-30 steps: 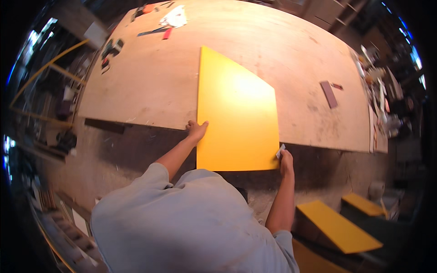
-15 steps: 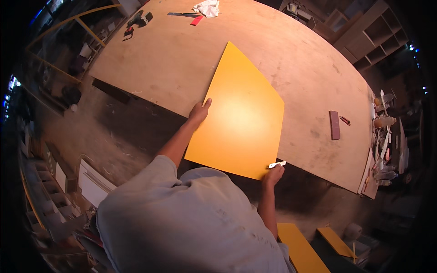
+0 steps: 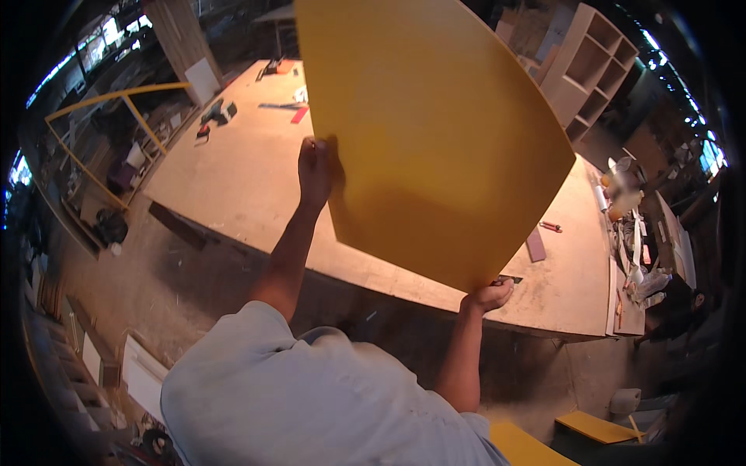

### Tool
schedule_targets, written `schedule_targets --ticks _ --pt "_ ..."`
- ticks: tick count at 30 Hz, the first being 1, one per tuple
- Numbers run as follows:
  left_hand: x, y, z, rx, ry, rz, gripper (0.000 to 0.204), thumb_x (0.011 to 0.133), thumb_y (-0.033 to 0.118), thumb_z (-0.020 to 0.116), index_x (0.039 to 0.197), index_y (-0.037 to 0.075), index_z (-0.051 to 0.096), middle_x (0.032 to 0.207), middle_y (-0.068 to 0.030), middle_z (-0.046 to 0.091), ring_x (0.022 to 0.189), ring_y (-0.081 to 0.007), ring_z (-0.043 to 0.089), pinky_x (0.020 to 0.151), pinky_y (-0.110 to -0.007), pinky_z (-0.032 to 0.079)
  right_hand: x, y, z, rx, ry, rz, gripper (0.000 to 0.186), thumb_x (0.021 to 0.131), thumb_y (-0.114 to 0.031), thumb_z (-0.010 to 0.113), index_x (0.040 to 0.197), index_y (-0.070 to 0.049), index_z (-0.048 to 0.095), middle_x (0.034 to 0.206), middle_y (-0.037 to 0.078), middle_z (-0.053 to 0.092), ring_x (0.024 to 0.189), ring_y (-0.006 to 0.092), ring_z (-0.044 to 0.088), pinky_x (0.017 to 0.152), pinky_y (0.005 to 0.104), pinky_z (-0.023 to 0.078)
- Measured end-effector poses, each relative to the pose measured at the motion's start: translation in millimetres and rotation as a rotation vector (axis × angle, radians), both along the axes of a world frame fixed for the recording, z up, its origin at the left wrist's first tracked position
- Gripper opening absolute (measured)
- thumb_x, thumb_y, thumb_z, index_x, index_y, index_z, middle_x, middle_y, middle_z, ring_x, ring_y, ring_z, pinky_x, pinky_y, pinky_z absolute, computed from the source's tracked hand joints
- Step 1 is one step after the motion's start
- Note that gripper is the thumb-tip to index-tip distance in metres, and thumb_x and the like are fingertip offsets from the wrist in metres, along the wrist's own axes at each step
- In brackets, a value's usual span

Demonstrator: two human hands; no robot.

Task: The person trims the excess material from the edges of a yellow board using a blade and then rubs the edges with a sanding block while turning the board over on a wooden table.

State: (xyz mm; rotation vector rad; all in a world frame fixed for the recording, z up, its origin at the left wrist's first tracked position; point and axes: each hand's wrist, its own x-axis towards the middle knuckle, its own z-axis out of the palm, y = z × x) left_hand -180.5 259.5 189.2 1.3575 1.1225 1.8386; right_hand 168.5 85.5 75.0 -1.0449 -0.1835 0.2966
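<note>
At four o'clock, the right hand grips the bottom corner of the yellow panel, a small dark item at its fingers too unclear to name. At eleven, the left hand is clamped on the panel's left edge. The panel, tilted, fills one o'clock over the wooden table, where a purplish block lies at three and a drill at ten. Beyond, at two, stands a shelf unit.
</note>
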Motion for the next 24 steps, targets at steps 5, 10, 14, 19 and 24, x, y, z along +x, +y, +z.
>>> schedule_targets --ticks 5,10,14,19,24 --pt "37.0 27.0 39.2 0.099 -0.291 0.215 0.076 0.103 0.067 0.032 0.105 -0.002 0.064 0.090 -0.0076 0.067 0.080 -0.0194 0.064 0.074 -0.037 0.050 6.0 22.6 -17.2 0.126 0.284 0.039 0.025 0.098 -0.024 0.044 0.076 -0.012 0.047 0.076 -0.001 0.047 0.068 0.0141 0.050 0.061 0.0354 0.045" --pt "29.1 27.9 26.5 -0.164 -0.313 0.122 0.083 0.099 0.075 0.020 0.105 0.002 0.060 0.104 -0.0091 0.067 0.097 -0.0205 0.064 0.085 -0.036 0.051 -33.2 16.0 -21.7 0.092 0.359 0.128 0.027 0.100 -0.028 0.040 0.081 -0.011 0.051 0.084 0.002 0.056 0.076 0.0159 0.057 0.066 0.0343 0.050" --pt "23.3 32.2 1.6 -0.282 -0.235 0.112 0.081 0.099 0.075 0.019 0.097 0.005 0.059 0.097 -0.0074 0.068 0.093 -0.0202 0.065 0.081 -0.036 0.052 -41.4 19.6 -19.2 -0.042 0.291 0.128 0.026 0.099 -0.028 0.042 0.087 -0.009 0.056 0.093 0.005 0.058 0.084 0.0195 0.060 0.070 0.0373 0.052" --pt "36.5 52.3 -19.9 -0.244 -0.382 0.153 0.086 0.099 0.075 0.017 0.086 0.003 0.063 0.077 -0.0099 0.067 0.077 -0.0232 0.065 0.072 -0.038 0.052 -25.4 24.8 -44.9 -0.068 0.263 0.114 0.027 0.099 -0.028 0.043 0.092 -0.007 0.059 0.096 0.006 0.059 0.085 0.0210 0.061 0.073 0.0365 0.053" --pt "36.2 72.6 -37.8 -0.317 -0.450 0.078 0.087 0.100 0.073 0.019 0.087 0.002 0.066 0.076 -0.0095 0.068 0.077 -0.0226 0.067 0.072 -0.038 0.054 -33.8 20.5 -68.7 -0.181 0.115 0.037 0.028 0.097 -0.026 0.053 0.102 -0.001 0.065 0.098 0.011 0.067 0.083 0.0230 0.067 0.068 0.0369 0.056"
